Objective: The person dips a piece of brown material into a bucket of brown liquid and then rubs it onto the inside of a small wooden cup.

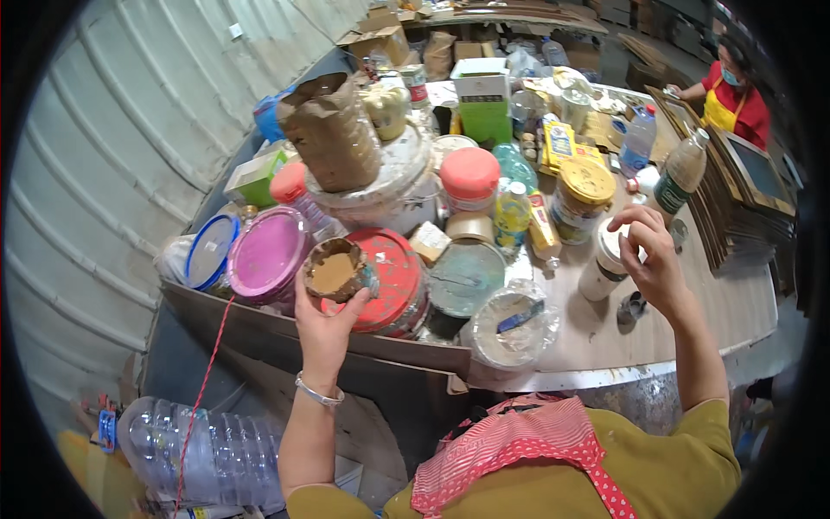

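My left hand is closed around a small, rough-edged cup with light brown paste or powder inside. It holds the cup above the edge of a red-lidded bucket. My right hand is raised beside the top of a white container. Its fingers are bent and the thumb stands apart from them, with nothing visible between. Whether the fingertips touch the container cannot be told. Near this hand stand a bottle of cloudy brown liquid and a small dark cup.
A pink-lidded tub, a green-lidded tub and a plastic-covered bucket with a blue-handled scraper crowd the near side. Stacked frames lean at the right, near another person. Large plastic bottles lie at lower left.
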Action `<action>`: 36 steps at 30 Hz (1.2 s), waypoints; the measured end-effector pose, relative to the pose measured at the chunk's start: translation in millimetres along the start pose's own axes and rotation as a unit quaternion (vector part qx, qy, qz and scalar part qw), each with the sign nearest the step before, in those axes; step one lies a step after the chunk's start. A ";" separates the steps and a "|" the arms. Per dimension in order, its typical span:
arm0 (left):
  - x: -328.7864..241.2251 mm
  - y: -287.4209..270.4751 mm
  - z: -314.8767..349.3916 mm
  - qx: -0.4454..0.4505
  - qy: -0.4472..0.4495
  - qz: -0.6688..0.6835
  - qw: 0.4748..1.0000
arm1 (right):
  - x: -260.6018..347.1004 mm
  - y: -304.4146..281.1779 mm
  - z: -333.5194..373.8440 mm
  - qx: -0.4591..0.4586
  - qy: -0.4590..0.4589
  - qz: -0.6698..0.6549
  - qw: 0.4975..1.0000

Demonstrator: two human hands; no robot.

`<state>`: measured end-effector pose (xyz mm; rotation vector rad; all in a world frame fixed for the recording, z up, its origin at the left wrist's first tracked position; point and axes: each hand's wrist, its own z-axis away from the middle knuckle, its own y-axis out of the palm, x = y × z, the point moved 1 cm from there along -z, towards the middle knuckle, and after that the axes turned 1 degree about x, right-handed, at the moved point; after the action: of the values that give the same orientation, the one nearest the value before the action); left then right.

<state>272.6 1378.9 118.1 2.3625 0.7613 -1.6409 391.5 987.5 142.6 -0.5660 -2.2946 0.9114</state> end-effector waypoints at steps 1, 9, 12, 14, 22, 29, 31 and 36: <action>0.1 7.4 0.0 -0.005 -0.001 -0.001 1.000 | -3.8 -7.5 8.3 -0.007 0.006 0.006 1.000; 4.1 38.0 6.9 -0.033 -0.030 0.046 0.998 | -66.5 -49.9 71.5 -0.072 0.272 -0.354 0.892; 0.7 50.6 9.9 -0.046 -0.038 0.031 0.998 | -90.8 -51.4 99.9 -0.133 0.319 -0.643 0.683; -6.3 62.0 16.7 -0.041 -0.029 0.013 0.999 | -112.3 -56.4 119.1 -0.130 0.304 -0.738 0.588; -53.7 135.3 38.5 -0.065 -0.012 -0.050 0.997 | -163.9 -124.5 163.5 -0.207 0.332 -0.653 0.648; -62.5 190.6 41.2 -0.076 -0.046 -0.026 0.996 | -240.1 -135.7 236.8 -0.261 0.463 -0.485 0.694; -61.5 194.6 36.6 -0.017 -0.034 -0.024 0.999 | -240.0 -127.4 261.2 -0.258 0.493 -0.469 0.687; -96.8 229.3 19.7 0.137 0.088 -0.172 0.972 | -212.0 -85.7 308.1 -0.179 0.525 -0.398 0.730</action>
<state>344.0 1144.3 164.7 2.7213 1.0954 -1.7809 327.6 664.7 -54.5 -0.0987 -1.3446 -0.2943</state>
